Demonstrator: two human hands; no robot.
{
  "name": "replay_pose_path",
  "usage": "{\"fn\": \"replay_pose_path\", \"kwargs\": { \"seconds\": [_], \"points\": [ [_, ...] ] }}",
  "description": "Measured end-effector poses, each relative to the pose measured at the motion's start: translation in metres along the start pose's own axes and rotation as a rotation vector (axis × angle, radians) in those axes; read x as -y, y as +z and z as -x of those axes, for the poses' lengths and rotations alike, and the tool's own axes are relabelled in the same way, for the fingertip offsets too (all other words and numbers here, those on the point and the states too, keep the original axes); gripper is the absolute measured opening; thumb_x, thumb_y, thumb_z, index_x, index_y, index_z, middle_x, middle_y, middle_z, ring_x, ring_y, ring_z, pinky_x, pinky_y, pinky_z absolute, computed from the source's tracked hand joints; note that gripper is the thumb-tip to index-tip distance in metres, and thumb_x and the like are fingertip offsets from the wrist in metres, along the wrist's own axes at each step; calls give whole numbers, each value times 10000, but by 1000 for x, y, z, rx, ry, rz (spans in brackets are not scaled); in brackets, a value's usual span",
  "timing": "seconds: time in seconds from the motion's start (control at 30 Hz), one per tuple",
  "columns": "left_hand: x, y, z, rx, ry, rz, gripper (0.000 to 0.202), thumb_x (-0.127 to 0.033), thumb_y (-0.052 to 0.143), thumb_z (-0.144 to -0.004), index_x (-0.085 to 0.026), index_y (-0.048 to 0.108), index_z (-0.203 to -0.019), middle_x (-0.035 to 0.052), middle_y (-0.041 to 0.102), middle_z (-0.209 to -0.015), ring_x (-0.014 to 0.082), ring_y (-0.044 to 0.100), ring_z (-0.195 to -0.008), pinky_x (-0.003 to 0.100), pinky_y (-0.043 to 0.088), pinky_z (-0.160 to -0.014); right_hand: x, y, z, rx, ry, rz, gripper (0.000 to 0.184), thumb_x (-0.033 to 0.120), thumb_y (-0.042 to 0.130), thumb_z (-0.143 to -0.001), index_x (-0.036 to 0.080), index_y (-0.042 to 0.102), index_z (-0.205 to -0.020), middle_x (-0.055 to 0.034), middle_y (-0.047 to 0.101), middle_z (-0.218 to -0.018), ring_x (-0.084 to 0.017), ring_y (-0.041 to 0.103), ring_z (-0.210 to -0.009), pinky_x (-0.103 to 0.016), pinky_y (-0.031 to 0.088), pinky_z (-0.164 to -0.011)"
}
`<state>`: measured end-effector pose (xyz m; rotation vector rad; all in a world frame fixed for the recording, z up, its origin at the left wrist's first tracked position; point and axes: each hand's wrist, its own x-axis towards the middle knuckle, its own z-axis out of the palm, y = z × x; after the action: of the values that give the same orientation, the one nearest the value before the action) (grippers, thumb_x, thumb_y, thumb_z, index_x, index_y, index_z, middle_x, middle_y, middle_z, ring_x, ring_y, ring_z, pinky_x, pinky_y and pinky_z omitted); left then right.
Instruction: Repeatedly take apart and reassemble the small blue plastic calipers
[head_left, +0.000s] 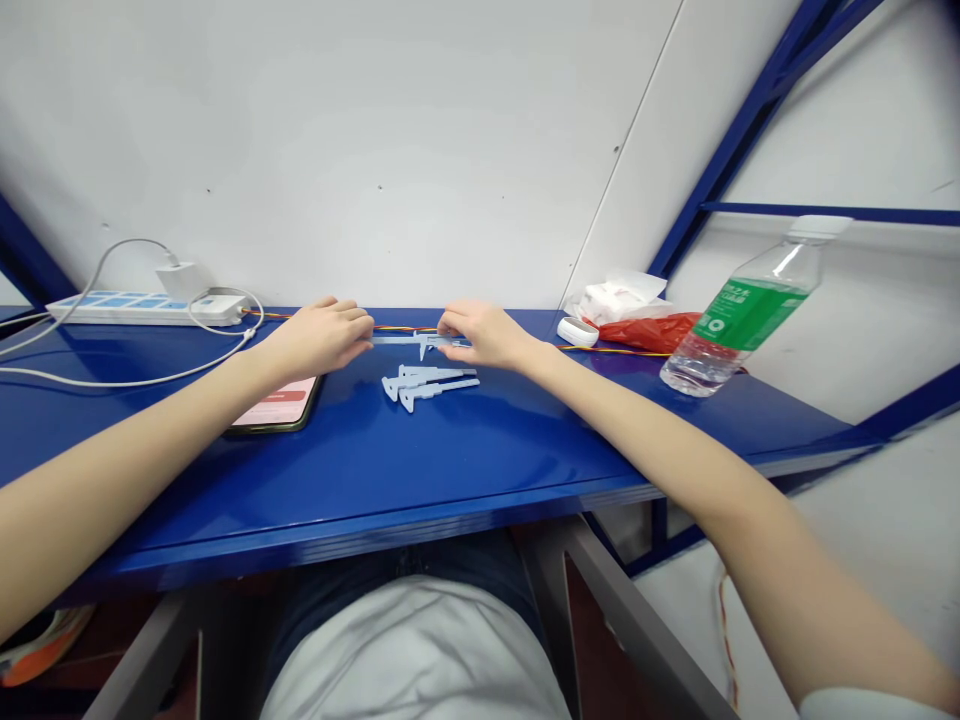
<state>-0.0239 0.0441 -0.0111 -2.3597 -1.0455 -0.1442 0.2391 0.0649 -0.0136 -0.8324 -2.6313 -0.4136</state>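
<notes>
Currently, your right hand (484, 335) is closed in a light pinch on the right end of a pale blue plastic vernier caliper (420, 343), with the fingers curled down over its beam. Your left hand (319, 338) is loosely curled, its fingertips (366, 333) reaching the caliper's left end; you can't tell from this view whether they actually grip it.

That caliper lies flat on the glossy blue metal worktop (360, 520), between your hands, with its long axis running left to right and its jaws pointing down the worktop toward you. Just in front of it lie two more pale blue plastic calipers (431, 381), making three in all. These two overlap slightly, their long axes tilted a little off left-right, with the jaws at their left ends and pointing toward you.

Under your left wrist sits a black-edged smartphone (277, 402) with a pink screen. Beyond your left hand are one white power strip (142, 310), one white plug adapter (181, 280) and a white cable (127, 378). An orange-and-yellow wire (405, 328) runs along the back of the worktop. Past your right hand are a white oval device (577, 331), a crumpled red plastic bag (645, 332), white tissue (616, 297) and one clear plastic water bottle (739, 315) with a green label, tilted and lying across the right side.
</notes>
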Motion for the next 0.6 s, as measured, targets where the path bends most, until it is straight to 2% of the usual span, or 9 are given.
{"fn": "replay_pose_path", "kwargs": {
  "seconds": [0.27,0.4,0.6],
  "points": [
    [-23,-7,-3,-161,102,-28,254,-280,425,-892,-155,644,-867,103,670,-823,235,612,-850,355,430,-796,21,3,-7,-90,-137,130,207,332,497,-889,148,591,-904,-72,592,-869,-175,457,-776,-291,307,-703],
    [-23,-6,-3,-188,96,-54,250,-284,444,-890,-139,646,-866,100,667,-806,224,616,-799,345,439,-772,22,4,-7,-68,-112,172,250,356,501,-906,132,599,-953,-87,600,-921,-181,466,-800,-294,299,-710],
    [-22,-7,-3,-157,81,-68,279,-317,429,-902,-143,647,-902,104,670,-849,228,621,-837,347,435,-784,20,5,-6,-15,-38,200,185,284,499,-909,139,602,-958,-90,608,-937,-189,473,-832,-298,282,-709]
  ]
}}
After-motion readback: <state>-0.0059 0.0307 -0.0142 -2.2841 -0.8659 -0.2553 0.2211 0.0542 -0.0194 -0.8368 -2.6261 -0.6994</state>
